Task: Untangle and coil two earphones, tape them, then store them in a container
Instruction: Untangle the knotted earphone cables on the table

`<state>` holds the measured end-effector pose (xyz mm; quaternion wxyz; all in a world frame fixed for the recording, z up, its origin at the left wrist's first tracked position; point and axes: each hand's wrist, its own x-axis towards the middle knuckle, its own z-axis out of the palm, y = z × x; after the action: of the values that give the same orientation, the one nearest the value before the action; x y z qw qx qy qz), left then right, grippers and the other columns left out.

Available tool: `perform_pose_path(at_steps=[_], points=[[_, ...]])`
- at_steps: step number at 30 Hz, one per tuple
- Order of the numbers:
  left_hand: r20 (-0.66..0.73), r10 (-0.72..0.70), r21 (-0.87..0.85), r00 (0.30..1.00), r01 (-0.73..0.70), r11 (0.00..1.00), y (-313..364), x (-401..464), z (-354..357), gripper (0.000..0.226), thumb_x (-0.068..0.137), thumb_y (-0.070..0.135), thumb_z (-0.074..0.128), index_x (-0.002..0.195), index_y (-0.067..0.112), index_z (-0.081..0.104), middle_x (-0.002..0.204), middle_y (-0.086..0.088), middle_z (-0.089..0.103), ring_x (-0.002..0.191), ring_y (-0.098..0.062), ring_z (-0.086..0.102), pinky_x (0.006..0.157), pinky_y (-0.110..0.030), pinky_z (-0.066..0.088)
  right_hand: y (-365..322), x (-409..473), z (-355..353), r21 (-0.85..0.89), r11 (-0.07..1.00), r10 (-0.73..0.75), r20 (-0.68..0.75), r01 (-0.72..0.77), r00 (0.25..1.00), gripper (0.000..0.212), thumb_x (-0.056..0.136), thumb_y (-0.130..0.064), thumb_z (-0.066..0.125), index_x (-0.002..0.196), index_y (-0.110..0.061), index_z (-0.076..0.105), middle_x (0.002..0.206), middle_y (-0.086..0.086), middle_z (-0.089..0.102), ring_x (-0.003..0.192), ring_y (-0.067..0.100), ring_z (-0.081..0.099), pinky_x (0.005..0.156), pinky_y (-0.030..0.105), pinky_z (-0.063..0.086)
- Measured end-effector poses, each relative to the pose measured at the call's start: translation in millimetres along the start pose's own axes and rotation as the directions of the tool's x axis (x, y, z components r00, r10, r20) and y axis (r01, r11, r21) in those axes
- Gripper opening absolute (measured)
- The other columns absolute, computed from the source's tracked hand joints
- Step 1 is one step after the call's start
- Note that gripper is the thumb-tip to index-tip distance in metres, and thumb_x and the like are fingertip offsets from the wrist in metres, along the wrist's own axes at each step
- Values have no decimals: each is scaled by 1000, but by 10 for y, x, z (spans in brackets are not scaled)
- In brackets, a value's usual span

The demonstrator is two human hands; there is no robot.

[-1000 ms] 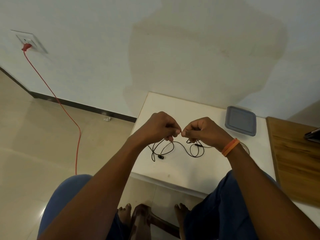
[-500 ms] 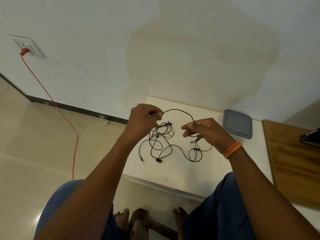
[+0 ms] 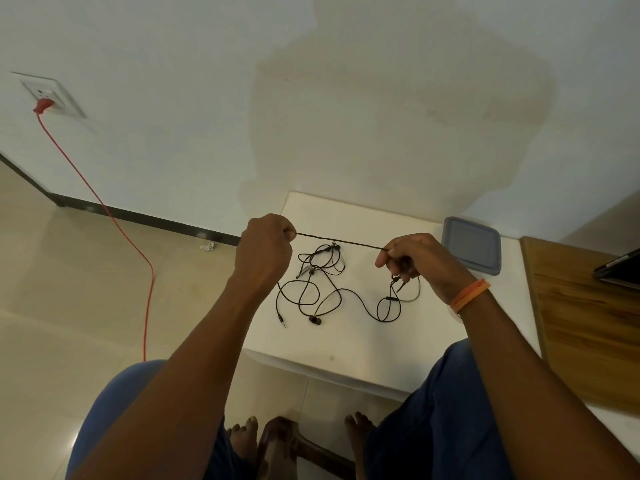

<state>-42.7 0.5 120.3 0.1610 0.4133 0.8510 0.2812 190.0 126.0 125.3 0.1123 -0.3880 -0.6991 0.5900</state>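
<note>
Over the small white table both hands are up in the air with a stretch of black earphone cord pulled straight between them. The left hand is curled into a fist, pinching one end of that stretch near the table's far left corner. The right hand pinches the other end, fingers curled round it, with more cord hanging down from under it, and there's an orange wristband on that wrist.

Below the taut bit, the rest of the earphones is a loose black tangle lying on the tabletop, between the two hands and a bit nearer. You can make out a jack plug at the near left of the mess and an earbud just to the right of it. Honestly can't tell which loop belongs to which earphone, it's all overlapping.

A grey container, lid on, sits on the far right of the table, just past the right hand and not touching the cords. Right of that is a wooden surface. Off to the left, a red cable runs from a wall socket down across the floor.
</note>
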Motion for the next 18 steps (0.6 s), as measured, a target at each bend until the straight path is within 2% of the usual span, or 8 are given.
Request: perform_pose_path(at_steps=[3,5,8,10,12,14,16,18], points=[[-40,-25,23,999,26,999,-16,6,13,21,91,-3,52,93,6,71,93,-11,70,79,-32,67,75,-44,58,2,-8,0,50,998,34,16,-35,999,31,90,-18,51,74,-12,77,67,12,59,59,15,47,52,24,40],[-98,-41,24,994,44,999,-37,12,-4,21,92,-2,52,96,6,71,95,-9,70,81,-28,66,73,-38,56,13,-15,-26,54,998,31,-11,-30,999,28,89,-13,54,72,-11,76,78,19,66,59,16,48,55,26,41],[-159,-49,-5,986,49,999,-55,36,-10,20,92,-2,50,92,5,69,91,-9,69,80,-27,66,73,-39,57,32,-25,-39,-4,1000,21,-35,-22,999,21,88,-5,54,85,-1,75,72,3,73,56,11,60,53,15,45],[-106,-45,-42,993,40,998,-47,44,29,19,93,-2,51,94,3,69,92,-11,69,80,-29,68,75,-44,58,33,-27,-10,21,1000,4,-58,-3,998,19,91,-6,56,91,-6,75,72,6,74,60,15,66,54,14,45],[-39,-50,-99,998,46,994,11,2,105,18,95,1,55,109,4,66,107,-13,66,88,-29,67,80,-44,56,17,-26,32,95,995,-11,-78,18,997,18,94,-12,55,95,-8,73,79,11,75,64,21,69,56,18,45],[-55,4,-125,999,-11,992,103,-85,201,29,93,4,59,122,8,58,120,-9,56,95,-21,60,82,-29,48,-9,-17,78,181,983,-8,-88,24,996,20,96,-16,53,97,-7,71,82,15,75,62,24,69,54,23,44],[-51,85,-187,995,-93,978,242,-188,282,23,92,7,61,114,13,60,112,0,56,87,-12,56,75,-17,37,-31,-7,130,253,967,3,-77,17,997,21,97,-16,51,97,-5,69,82,19,74,58,25,68,47,23,40],[91,138,-339,986,-100,936,389,-277,360,7,92,14,64,97,15,68,95,6,66,70,-10,67,66,-24,49,-37,-8,171,281,960,5,-47,9,999,22,97,-16,50,96,-5,69,82,20,73,58,25,68,41,20,34]])
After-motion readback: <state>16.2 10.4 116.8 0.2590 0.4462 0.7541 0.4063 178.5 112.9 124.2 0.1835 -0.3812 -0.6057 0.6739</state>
